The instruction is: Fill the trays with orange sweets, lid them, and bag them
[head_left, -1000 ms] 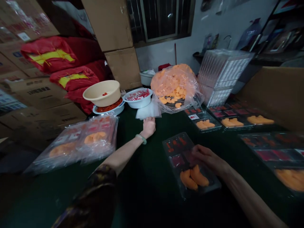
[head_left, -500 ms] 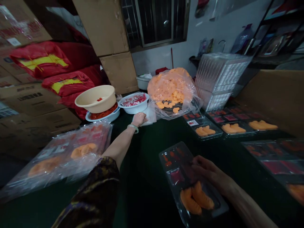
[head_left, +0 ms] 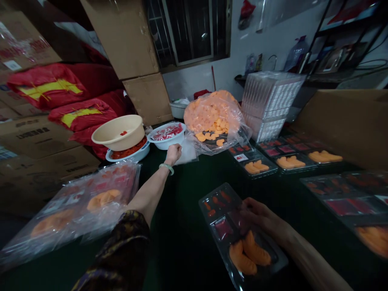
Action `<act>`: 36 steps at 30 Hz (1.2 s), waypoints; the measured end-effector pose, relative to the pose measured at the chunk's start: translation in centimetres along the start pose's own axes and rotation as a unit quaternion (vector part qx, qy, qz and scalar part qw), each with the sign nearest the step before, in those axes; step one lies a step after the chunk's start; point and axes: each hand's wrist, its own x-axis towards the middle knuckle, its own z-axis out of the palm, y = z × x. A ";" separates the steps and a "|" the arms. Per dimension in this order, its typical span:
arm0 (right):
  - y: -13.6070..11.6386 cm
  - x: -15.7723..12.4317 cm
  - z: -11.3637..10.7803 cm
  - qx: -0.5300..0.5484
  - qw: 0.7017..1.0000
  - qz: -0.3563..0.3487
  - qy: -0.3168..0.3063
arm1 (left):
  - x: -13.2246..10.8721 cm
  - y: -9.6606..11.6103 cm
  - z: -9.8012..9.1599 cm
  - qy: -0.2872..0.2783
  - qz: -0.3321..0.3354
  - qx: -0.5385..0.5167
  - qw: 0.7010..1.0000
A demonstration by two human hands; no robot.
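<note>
My left hand (head_left: 173, 154), wearing a pale green bangle (head_left: 167, 167), is stretched far across the dark table. Its fingers are curled closed at the left edge of some flat clear plastic bags (head_left: 188, 153), in front of a pale blue basin (head_left: 166, 142) of red sachets. Whether a bag is between the fingers cannot be made out. Nearer, my right hand (head_left: 262, 218) grips the right side of a clear plastic tray (head_left: 216, 242). This tray holds small orange-red pieces, a red sachet (head_left: 223, 228) and two puffy orange pieces (head_left: 250, 254); one compartment lies partly behind my fingers.
Bagged filled trays (head_left: 101, 198) lie at left. Other filled trays (head_left: 292, 161) sit at right. A large bag of orange pieces (head_left: 214, 115), stacked clear trays (head_left: 269, 103) and a cream basin (head_left: 119, 131) stand at the back. Cartons (head_left: 148, 97) and red bundles (head_left: 60, 87) rise behind.
The view has shifted slightly, so most of the scene sits a little further left. Both hands keep nearly the same places relative to the bags and the tray.
</note>
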 end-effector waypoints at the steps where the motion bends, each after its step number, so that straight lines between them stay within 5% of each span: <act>1: 0.0 0.0 -0.1 0.005 1.000 -0.007 -0.006 | -0.2 0.6 -0.4 0.010 0.011 0.008 1.000; 5: -0.2 -0.3 0.1 0.024 0.999 -0.006 -0.028 | -3.1 4.2 -0.9 -0.027 0.093 0.040 0.994; 11: 1.0 -1.7 2.9 0.112 0.980 0.027 -0.163 | -14.0 10.3 2.7 -0.164 0.202 0.027 0.965; 15: 1.6 -3.7 4.0 0.093 0.978 0.066 -0.178 | -18.8 11.6 3.4 -0.232 0.233 -0.013 0.944; 21: 2.1 -7.5 3.1 0.050 0.994 0.073 -0.057 | -21.3 11.2 1.9 -0.279 0.269 -0.051 0.921; 28: 3.1 -9.7 4.3 0.046 0.998 0.004 0.053 | -24.2 13.9 0.4 -0.216 0.342 0.039 0.914; 36: 2.7 -9.7 4.5 0.037 0.998 -0.037 0.035 | -25.9 17.1 -0.9 -0.209 0.368 0.160 0.892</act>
